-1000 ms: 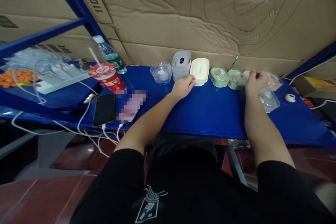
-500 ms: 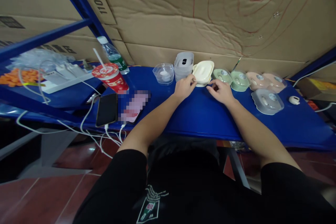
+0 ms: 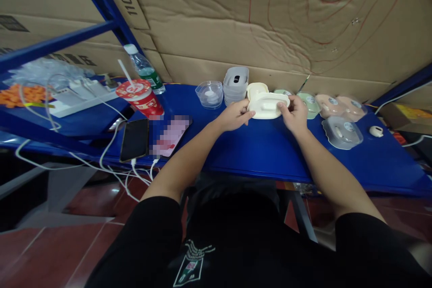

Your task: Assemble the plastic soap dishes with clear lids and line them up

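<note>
Between both hands I hold a cream plastic lid (image 3: 269,106) with a raised middle, tilted toward me. My left hand (image 3: 232,116) pinches its left edge, thumb on top. At the opposite edge, my right hand (image 3: 295,114) grips it with the thumb on its face. Behind the lid, partly hidden, stands another cream piece (image 3: 257,88). To its left is a stack of pale translucent containers (image 3: 236,84), with a clear round-cornered container (image 3: 209,94) beside it. Green lidded containers (image 3: 310,104) sit behind my right hand, one of them mostly covered.
Pink containers (image 3: 329,104) and a grey translucent one (image 3: 342,132) are at right, near a small white object (image 3: 375,131). At left are a red cup with straw (image 3: 140,98), a water bottle (image 3: 146,72) and two phones (image 3: 135,139) on cables. Cardboard (image 3: 219,18) walls the back.
The cream lid has come up off the cream stack and toward me, now held in both hands. My right hand has shifted slightly right and closed on its edge.
</note>
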Tool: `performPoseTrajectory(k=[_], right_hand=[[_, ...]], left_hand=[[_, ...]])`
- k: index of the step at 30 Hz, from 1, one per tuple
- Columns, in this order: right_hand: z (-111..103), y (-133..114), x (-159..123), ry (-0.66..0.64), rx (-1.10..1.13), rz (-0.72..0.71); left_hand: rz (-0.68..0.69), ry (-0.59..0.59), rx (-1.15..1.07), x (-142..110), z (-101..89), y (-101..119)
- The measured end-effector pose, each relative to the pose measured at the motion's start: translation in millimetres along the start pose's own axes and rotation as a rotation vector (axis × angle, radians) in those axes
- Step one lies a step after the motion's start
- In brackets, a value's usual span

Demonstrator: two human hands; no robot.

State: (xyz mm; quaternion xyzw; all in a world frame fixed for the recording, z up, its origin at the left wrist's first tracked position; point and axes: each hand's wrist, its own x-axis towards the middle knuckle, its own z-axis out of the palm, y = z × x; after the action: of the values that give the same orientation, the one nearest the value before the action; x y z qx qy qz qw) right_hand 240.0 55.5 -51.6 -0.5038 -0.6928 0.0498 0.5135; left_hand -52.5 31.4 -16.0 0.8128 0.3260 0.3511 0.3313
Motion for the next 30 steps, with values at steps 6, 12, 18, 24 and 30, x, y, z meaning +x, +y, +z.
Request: performPoseTrajectory(k=[6, 12, 18, 24, 30], right_hand=[[-3.7, -18.1, -1.1, -0.437, -0.073, 0.043], [5.8, -23.9, -3.3, -0.785, -0.278, 0.058], [6.3, -15.9, -2.6, -0.776, -0.198, 0.071], [9.4, -9.7, -3.2, -0.753, -0.110, 0.053], [16.6, -9.3, -6.4, -0.699, -0.037, 0.006]], left_hand=[[-0.106, 0.228, 0.321, 3.0, -22.2, -5.8], [-0.184, 0.467, 0.550, 10.4, -22.9, -28.6], [-0.234, 0.420, 0.502, 19.7, -21.1, -42.2], [-0.170, 0.514, 0.241, 26.7, -21.8, -62.4], [-0.100, 0.558, 0.026, 32.9, -19.1, -73.7]])
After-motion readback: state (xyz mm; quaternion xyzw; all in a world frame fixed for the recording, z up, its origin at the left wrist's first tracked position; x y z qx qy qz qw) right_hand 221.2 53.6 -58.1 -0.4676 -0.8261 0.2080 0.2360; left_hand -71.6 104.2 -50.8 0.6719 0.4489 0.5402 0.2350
